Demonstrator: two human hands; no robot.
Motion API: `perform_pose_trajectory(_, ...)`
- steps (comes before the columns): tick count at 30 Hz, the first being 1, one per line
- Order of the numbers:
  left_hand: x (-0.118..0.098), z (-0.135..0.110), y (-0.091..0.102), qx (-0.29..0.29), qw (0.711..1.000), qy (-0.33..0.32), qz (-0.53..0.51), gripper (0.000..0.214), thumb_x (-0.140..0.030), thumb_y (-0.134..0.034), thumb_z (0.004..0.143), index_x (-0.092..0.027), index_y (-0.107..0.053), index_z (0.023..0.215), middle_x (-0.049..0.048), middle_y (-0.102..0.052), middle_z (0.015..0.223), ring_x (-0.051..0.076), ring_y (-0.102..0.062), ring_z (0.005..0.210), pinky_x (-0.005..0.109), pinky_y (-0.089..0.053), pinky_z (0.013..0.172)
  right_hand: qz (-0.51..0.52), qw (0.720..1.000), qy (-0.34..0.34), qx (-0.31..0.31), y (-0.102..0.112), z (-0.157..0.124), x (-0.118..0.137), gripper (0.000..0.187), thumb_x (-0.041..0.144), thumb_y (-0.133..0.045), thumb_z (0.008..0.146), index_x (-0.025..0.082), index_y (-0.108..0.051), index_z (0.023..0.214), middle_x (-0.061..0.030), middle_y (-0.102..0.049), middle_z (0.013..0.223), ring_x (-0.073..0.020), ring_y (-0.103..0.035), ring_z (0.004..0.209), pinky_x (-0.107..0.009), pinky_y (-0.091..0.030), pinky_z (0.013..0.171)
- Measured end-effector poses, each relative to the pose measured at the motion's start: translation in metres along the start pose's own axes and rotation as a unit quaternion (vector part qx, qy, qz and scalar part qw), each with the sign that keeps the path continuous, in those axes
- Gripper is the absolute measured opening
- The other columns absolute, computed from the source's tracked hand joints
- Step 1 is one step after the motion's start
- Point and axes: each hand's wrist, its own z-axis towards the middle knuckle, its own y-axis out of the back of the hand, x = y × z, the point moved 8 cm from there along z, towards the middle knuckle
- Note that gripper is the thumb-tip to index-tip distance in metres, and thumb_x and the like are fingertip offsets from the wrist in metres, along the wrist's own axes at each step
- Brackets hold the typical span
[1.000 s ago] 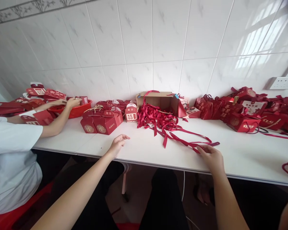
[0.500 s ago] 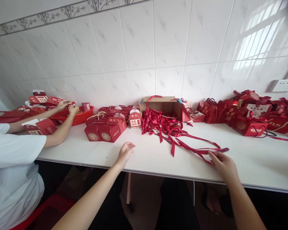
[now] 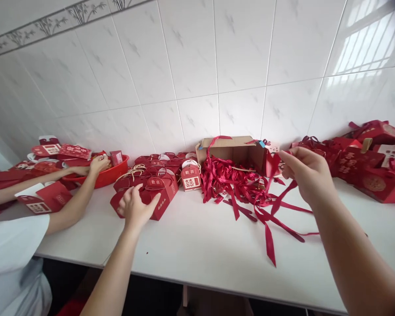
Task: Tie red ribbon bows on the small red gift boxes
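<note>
My right hand is raised over the table, thumb and fingers pinched on a dark red ribbon that hangs down from them. Below it, loose ribbons trail out of a tangled ribbon pile, which spills from a cardboard box lying on its side. My left hand is at the front of a cluster of red gift boxes, its fingers spread and curved. Whether its fingertips touch the nearest box, I cannot tell. A smaller red box with a white handle stands between the cluster and the ribbons.
A co-worker's hands are at a red basin on the left, with a red box in front. More red boxes with ribbon handles are heaped at the right. A tiled wall backs the white table.
My right hand has lifted from the table with a ribbon pinched in it. My left hand has moved left to the gift boxes. The view has shifted, and the co-worker's hands have lowered into the basin.
</note>
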Motion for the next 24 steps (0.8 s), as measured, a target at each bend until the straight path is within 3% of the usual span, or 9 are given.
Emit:
perform_pose_trajectory(3, 0.02, 0.007, -0.021, 0.078, 0.98, -0.014, 0.181, 0.082, -0.061, -0.058, 0.069, -0.017, -0.04, 0.136, 0.0258, -0.018, 0.152, 0.047, -0.006, 0.139, 0.068, -0.008, 0.102, 0.043, 0.996, 0.034, 0.075, -0.035, 0.008, 0.019, 0.022, 0.036, -0.064, 0.081, 0.02, -0.055, 0.07, 0.0076, -0.03, 0.049, -0.0065, -0.026, 0.043, -0.023, -0.021, 0.041)
perform_pose_trajectory(6, 0.035, -0.002, -0.037, 0.09, 0.96, -0.057, 0.258, 0.077, -0.06, -0.047, 0.078, -0.013, -0.04, 0.139, 0.0284, -0.021, 0.15, 0.045, -0.001, 0.141, 0.066, -0.007, 0.103, 0.11, 0.979, 0.019, 0.169, -0.058, 0.001, 0.024, 0.016, 0.034, -0.062, 0.084, 0.02, -0.058, 0.078, 0.0081, -0.027, 0.05, -0.0062, -0.021, 0.043, -0.023, -0.016, 0.041)
perform_pose_trajectory(8, 0.038, -0.011, -0.039, 0.081, 0.955, -0.078, 0.276, 0.067, -0.054, -0.038, 0.084, -0.012, -0.044, 0.136, 0.0284, -0.03, 0.146, 0.045, -0.008, 0.14, 0.065, -0.012, 0.103, 0.153, 0.963, -0.004, 0.22, -0.067, -0.002, 0.022, 0.013, 0.032, -0.06, 0.085, 0.021, -0.058, 0.081, 0.0086, -0.026, 0.049, -0.0063, -0.02, 0.043, -0.023, -0.016, 0.042)
perform_pose_trajectory(11, 0.031, -0.026, -0.036, 0.083, 0.959, -0.07, 0.263, 0.06, -0.045, -0.03, 0.087, -0.008, -0.049, 0.13, 0.0286, -0.039, 0.139, 0.045, -0.026, 0.133, 0.064, -0.021, 0.101, 0.182, 0.953, -0.019, 0.24, -0.069, 0.001, 0.015, 0.012, 0.03, -0.06, 0.086, 0.019, -0.059, 0.08, 0.0086, -0.028, 0.048, -0.0061, -0.02, 0.044, -0.024, -0.017, 0.043)
perform_pose_trajectory(14, 0.001, -0.05, -0.04, 0.147, 0.969, -0.098, 0.175, 0.064, -0.042, -0.043, 0.08, -0.006, -0.043, 0.134, 0.026, -0.043, 0.136, 0.041, -0.032, 0.133, 0.057, -0.028, 0.105, 0.169, 0.951, -0.03, 0.258, -0.071, 0.008, 0.008, 0.017, 0.028, -0.061, 0.084, 0.017, -0.057, 0.072, 0.0078, -0.03, 0.049, -0.0055, -0.023, 0.045, -0.023, -0.017, 0.043)
perform_pose_trajectory(17, -0.043, -0.082, -0.051, 0.255, 0.952, -0.158, 0.053, 0.072, -0.038, -0.053, 0.079, -0.023, -0.027, 0.144, 0.0139, -0.037, 0.147, 0.033, -0.032, 0.137, 0.049, -0.033, 0.107, 0.133, 0.943, -0.056, 0.299, -0.078, 0.007, 0.001, 0.023, 0.027, -0.06, 0.085, 0.017, -0.053, 0.066, 0.0071, -0.031, 0.051, -0.0054, -0.025, 0.046, -0.023, -0.017, 0.043)
perform_pose_trajectory(20, -0.075, -0.107, -0.063, 0.356, 0.922, -0.153, -0.011, 0.078, -0.033, -0.06, 0.077, -0.033, -0.025, 0.146, 0.0085, -0.034, 0.15, 0.033, -0.035, 0.136, 0.044, -0.043, 0.099, 0.129, 0.933, -0.072, 0.328, -0.083, 0.003, -0.001, 0.022, 0.028, -0.059, 0.084, 0.017, -0.053, 0.067, 0.0059, -0.037, 0.052, -0.0062, -0.03, 0.047, -0.023, -0.02, 0.044)
perform_pose_trajectory(22, -0.096, -0.113, -0.065, 0.383, 0.911, -0.145, -0.046, 0.083, -0.033, -0.067, 0.073, -0.034, -0.026, 0.146, 0.0068, -0.032, 0.152, 0.034, -0.033, 0.137, 0.044, -0.045, 0.097, 0.149, 0.923, -0.079, 0.346, -0.087, -0.001, -0.002, 0.019, 0.029, -0.06, 0.083, 0.017, -0.055, 0.07, 0.0058, -0.039, 0.053, -0.0066, -0.032, 0.047, -0.023, -0.023, 0.045)
perform_pose_trajectory(24, -0.117, -0.111, -0.061, 0.373, 0.915, -0.126, -0.09, 0.087, -0.036, -0.073, 0.069, -0.034, -0.03, 0.144, 0.0055, -0.029, 0.153, 0.035, -0.027, 0.14, 0.045, -0.041, 0.102, 0.165, 0.911, -0.089, 0.366, -0.092, -0.006, -0.002, 0.018, 0.03, -0.062, 0.082, 0.017, -0.056, 0.071, 0.0068, -0.037, 0.052, -0.0061, -0.03, 0.045, -0.022, -0.022, 0.043)
